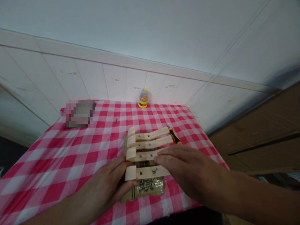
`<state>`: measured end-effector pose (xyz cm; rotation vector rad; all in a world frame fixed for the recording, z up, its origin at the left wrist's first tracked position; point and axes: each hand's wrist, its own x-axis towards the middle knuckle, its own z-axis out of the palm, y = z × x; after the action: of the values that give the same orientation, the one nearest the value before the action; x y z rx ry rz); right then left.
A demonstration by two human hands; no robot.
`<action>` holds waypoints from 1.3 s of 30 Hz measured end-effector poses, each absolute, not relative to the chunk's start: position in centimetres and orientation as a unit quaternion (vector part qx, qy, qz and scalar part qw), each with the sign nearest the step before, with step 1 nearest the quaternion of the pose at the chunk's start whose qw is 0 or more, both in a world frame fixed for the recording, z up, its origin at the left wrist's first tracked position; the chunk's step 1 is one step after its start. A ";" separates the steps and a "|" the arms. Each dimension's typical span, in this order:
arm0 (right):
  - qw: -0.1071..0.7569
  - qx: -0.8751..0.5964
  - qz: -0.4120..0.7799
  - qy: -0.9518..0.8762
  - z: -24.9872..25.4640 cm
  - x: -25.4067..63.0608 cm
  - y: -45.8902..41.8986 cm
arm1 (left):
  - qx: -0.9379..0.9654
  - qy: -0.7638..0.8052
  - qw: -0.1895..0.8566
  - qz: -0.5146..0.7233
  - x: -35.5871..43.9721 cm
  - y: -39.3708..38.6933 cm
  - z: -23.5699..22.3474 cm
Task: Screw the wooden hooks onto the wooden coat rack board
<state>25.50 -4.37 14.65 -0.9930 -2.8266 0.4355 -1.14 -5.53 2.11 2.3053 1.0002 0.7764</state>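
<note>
Several pale wooden strips [150, 144] with screws lie side by side on a brown cardboard packet [146, 187], near the front of the table. My left hand [110, 182] rests against the left end of the nearest strip [142, 172], thumb at its end and fingers along the packet's left edge. My right hand [185, 168] lies flat over the right ends of the two nearest strips, fingers stretched out and together. A small black-and-yellow screwdriver [173, 135] lies just right of the far strips.
A red-and-white checked cloth [70, 156] covers the table. A yellow bit holder with a clear cap [143, 98] stands at the far edge by the white panelled wall. A blurred-out patch [79, 113] sits at back left. A loose screw [116, 120] lies mid-table. Brown wooden furniture [264, 137] stands to the right.
</note>
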 end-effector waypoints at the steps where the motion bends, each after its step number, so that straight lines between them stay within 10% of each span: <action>1: 0.108 -0.344 0.122 -0.925 15.0 26.2 -4.3 | 0.848 0.371 0.251 0.285 -1.2 -5.6 2.0; 10: 0.355 -0.509 0.021 -0.783 12.7 31.5 -6.9 | 0.837 0.394 0.241 0.295 -1.1 -5.5 1.8; 28: 0.528 -0.603 0.205 -0.561 -2.6 25.7 -11.8 | 0.751 0.511 0.350 0.230 -1.7 -5.7 2.9; 39: 0.350 -0.574 0.024 -0.740 -3.8 25.3 -11.4 | 0.739 0.544 0.303 0.257 -1.9 -6.3 -0.1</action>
<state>25.34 -11.37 -3.82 -1.4860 -1.9165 0.0624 -1.89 -6.25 -0.12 1.9585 1.4435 0.6823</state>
